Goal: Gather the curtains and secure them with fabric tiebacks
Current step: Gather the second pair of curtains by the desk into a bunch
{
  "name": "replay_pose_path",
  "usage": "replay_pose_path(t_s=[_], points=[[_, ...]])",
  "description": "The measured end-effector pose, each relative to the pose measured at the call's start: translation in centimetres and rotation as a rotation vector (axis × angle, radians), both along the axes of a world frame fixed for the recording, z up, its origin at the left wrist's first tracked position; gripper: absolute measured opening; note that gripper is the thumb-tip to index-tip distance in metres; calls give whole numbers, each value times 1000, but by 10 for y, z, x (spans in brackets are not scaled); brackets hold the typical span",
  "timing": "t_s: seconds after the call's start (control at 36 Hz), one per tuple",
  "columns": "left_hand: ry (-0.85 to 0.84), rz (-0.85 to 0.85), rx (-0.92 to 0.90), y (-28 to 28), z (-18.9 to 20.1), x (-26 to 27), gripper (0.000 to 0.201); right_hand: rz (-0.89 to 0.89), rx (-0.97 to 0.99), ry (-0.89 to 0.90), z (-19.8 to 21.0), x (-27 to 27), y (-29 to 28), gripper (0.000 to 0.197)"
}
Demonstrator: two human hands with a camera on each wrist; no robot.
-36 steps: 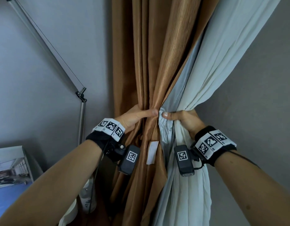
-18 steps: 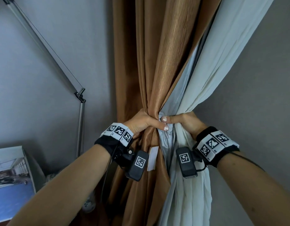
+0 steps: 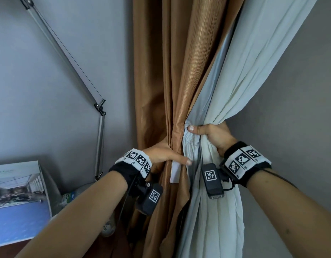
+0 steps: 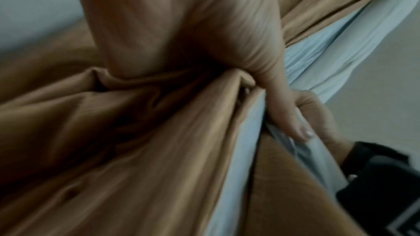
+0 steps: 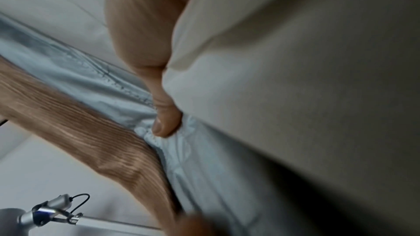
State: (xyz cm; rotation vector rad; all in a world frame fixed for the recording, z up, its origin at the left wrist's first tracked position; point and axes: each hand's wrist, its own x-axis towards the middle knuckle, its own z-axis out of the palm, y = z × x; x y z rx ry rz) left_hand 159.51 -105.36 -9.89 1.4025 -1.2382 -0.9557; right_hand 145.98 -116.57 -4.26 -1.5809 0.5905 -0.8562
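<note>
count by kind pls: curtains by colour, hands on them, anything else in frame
Brown curtain: 1
Pale grey-white curtain: 1
Hands gripping the fabric: 2, left hand, right hand
White patch on the brown curtain: 1
Metal lamp arm: 1
Printed box: 1
Total: 7

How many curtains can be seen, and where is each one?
2. The brown curtain hangs left, gripped by the left hand. The pale curtain hangs right, gripped by the right hand. Folds may hide others.

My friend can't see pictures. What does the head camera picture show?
Two hands bunch curtains together: the right hand grips the pale curtain, and the left hand holds the brown curtain lower down. A lamp arm stands to the left.
</note>
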Motion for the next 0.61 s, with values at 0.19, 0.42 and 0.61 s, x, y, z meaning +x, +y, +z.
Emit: replay_pose_path(t_s=[0.19, 0.42, 0.61], points=[[94, 23, 191, 12, -28, -3, 66, -38, 25, -8, 1, -2, -3, 62], [167, 68, 204, 25, -8, 25, 136, 3, 19, 1, 5, -7, 2, 47], [151, 325, 100, 18, 36, 62, 108, 15, 6, -15, 4, -2, -2, 47]])
